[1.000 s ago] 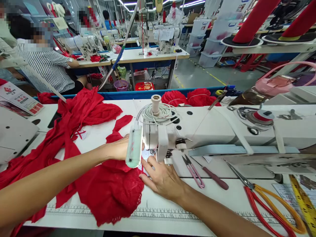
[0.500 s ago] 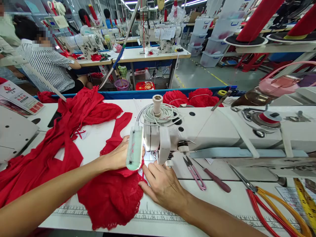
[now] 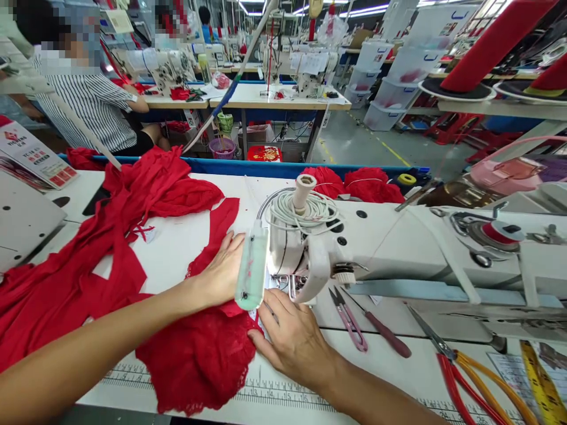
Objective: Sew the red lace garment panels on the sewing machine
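I see pink thread snips beside a maroon-handled tool on my table. Orange-handled scissors lie further right.

The left hand lies flat, fingers spread, on the red lace fabric just left of the sewing machine head. The right hand presses the fabric's edge in front of the needle area, fingers pointing toward it. On the white table to the right lie pink thread snips, a maroon-handled tool and orange-handled scissors. More red garments are heaped at the left.
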Action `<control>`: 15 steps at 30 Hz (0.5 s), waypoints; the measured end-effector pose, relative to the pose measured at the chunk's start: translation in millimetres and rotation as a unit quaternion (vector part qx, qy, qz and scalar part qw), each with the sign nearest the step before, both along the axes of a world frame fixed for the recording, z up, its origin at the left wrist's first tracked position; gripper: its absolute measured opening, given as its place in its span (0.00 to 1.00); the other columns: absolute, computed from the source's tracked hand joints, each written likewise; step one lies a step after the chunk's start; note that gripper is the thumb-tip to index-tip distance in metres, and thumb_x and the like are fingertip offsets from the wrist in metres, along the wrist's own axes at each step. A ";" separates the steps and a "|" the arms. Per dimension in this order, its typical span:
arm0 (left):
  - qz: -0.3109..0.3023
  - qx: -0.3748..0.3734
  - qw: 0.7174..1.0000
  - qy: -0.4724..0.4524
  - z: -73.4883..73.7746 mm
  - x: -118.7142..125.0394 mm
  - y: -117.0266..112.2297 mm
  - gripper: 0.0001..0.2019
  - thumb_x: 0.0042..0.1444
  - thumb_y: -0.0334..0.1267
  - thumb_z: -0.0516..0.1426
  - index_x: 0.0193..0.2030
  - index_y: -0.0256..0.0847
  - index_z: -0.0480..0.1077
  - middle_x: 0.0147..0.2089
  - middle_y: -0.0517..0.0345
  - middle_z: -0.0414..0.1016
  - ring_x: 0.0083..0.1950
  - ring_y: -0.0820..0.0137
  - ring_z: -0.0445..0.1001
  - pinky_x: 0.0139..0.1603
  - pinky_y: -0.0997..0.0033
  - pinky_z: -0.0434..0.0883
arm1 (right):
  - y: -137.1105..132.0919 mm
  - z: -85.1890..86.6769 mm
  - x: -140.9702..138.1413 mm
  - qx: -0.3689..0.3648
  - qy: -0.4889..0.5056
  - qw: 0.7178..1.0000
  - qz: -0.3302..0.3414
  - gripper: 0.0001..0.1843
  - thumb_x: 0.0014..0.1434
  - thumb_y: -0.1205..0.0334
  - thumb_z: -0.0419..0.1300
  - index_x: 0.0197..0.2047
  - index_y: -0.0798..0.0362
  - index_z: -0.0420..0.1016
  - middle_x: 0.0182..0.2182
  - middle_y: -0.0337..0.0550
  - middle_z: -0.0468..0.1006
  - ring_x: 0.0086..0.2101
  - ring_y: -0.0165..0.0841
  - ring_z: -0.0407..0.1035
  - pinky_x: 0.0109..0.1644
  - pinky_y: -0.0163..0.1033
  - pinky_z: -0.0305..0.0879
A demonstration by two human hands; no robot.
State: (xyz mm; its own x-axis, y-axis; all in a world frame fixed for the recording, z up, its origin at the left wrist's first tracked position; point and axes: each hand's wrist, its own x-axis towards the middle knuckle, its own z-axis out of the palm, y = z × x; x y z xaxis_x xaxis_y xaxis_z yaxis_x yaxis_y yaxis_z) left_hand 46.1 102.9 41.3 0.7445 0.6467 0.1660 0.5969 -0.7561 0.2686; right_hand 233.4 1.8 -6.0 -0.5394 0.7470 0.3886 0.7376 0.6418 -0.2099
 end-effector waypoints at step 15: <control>-0.033 0.119 0.992 -0.022 -36.9 -24.3 -54.2 0.15 0.66 0.33 0.51 0.56 0.46 0.73 0.57 0.52 0.77 0.60 0.57 0.73 0.72 0.28 0.35 | 15.3 12.4 23.7 -0.006 -0.080 0.994 -0.068 0.16 0.66 0.74 0.49 0.45 0.52 0.75 0.31 0.43 0.75 0.31 0.36 0.68 0.36 0.40 0.60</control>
State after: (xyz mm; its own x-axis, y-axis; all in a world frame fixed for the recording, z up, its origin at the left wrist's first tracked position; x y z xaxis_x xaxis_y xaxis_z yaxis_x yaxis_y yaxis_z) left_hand 21.8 48.7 4.4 0.7728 0.5350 0.3413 0.5350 -0.8385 0.1031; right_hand 257.1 17.1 6.4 -0.4882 0.8212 0.2954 0.8416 0.5326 -0.0895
